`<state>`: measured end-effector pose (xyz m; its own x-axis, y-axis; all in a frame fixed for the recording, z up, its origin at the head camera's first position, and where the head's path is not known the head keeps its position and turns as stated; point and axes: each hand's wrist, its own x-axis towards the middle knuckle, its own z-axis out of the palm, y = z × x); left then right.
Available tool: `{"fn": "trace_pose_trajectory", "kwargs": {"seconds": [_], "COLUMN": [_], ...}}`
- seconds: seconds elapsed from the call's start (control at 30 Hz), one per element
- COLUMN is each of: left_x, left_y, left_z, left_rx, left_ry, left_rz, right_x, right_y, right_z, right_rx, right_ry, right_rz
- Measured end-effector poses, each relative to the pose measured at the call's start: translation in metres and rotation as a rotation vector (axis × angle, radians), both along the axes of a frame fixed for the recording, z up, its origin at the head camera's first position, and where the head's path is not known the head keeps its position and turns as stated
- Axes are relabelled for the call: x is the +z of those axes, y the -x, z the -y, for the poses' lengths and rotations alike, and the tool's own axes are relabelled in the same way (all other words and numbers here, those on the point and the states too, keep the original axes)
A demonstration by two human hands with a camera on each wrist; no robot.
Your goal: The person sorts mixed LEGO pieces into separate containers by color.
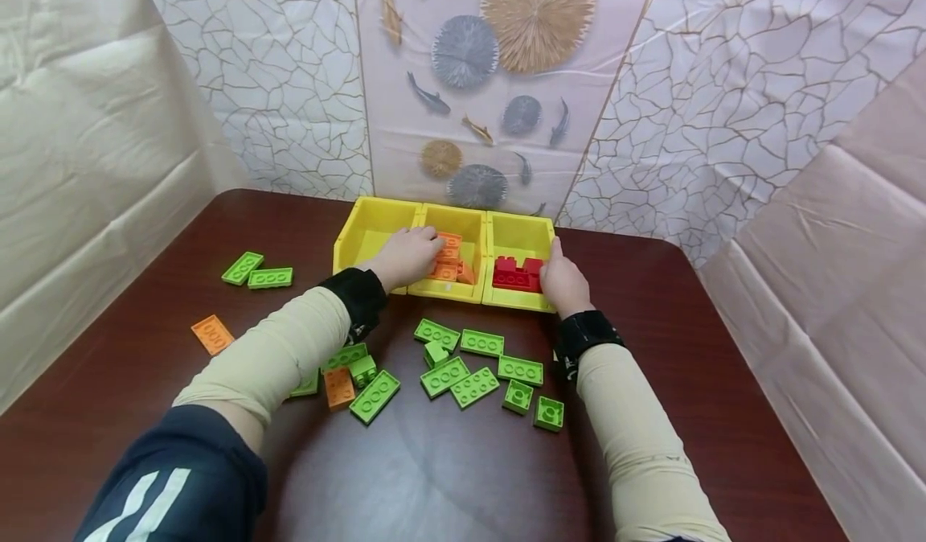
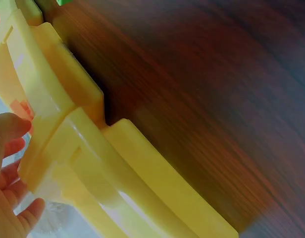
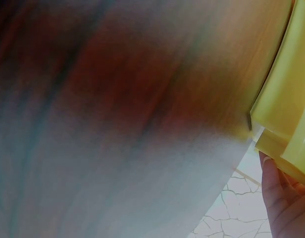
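A yellow three-compartment bin (image 1: 376, 224) stands at the back of the table. My left hand (image 1: 407, 259) reaches over its divider into the middle compartment, fingertips at the pile of orange toy bricks (image 1: 447, 272). In the left wrist view its fingers (image 2: 29, 214) are spread and lightly bent, and an orange brick (image 2: 21, 109) shows by one fingertip. At the bin's right end, my right hand (image 1: 567, 285) holds the end wall, one finger along the rim. Red toy bricks (image 1: 515, 275) lie in the right compartment beside it. The right wrist view shows fingers (image 3: 274, 186) against the yellow edge.
Several green bricks (image 1: 473, 387) lie scattered in front of the bin, some partly behind the left forearm. An orange brick (image 1: 338, 388) sits among them. Farther left are two green bricks (image 1: 271, 278) and another orange brick (image 1: 213, 334). Patterned cloth (image 1: 463, 124) hangs behind the table.
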<state>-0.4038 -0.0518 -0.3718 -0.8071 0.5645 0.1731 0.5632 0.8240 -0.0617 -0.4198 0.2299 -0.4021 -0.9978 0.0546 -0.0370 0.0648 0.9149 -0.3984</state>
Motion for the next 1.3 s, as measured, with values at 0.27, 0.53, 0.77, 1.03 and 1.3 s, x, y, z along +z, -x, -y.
{"fn": "trace_pose_trajectory", "kwargs": {"seconds": [0.27, 0.53, 0.77, 1.03, 1.3], "left_x": [0.003, 0.015, 0.021, 0.01, -0.01], "left_y": [-0.032, -0.063, -0.082, -0.12, -0.149], "left_z": [0.047, 0.118, 0.177, 0.239, 0.27], "left_rx": [-0.146, 0.045, 0.154, 0.253, 0.228], "left_ry": [-0.095, -0.042, -0.062, -0.026, 0.073], "left_rz": [-0.085, -0.002, 0.005, 0.08, 0.137], "right_x": [-0.001, 0.0, 0.003, 0.001, 0.001], "right_y": [0.001, 0.002, 0.001, -0.002, -0.003], "right_z": [0.007, 0.006, 0.001, 0.0, 0.006], "right_rx": [0.023, 0.038, 0.047, 0.054, 0.071], "right_ry": [0.01, 0.006, 0.01, -0.008, -0.015], "right_rz": [-0.01, 0.003, 0.009, 0.014, 0.005]}}
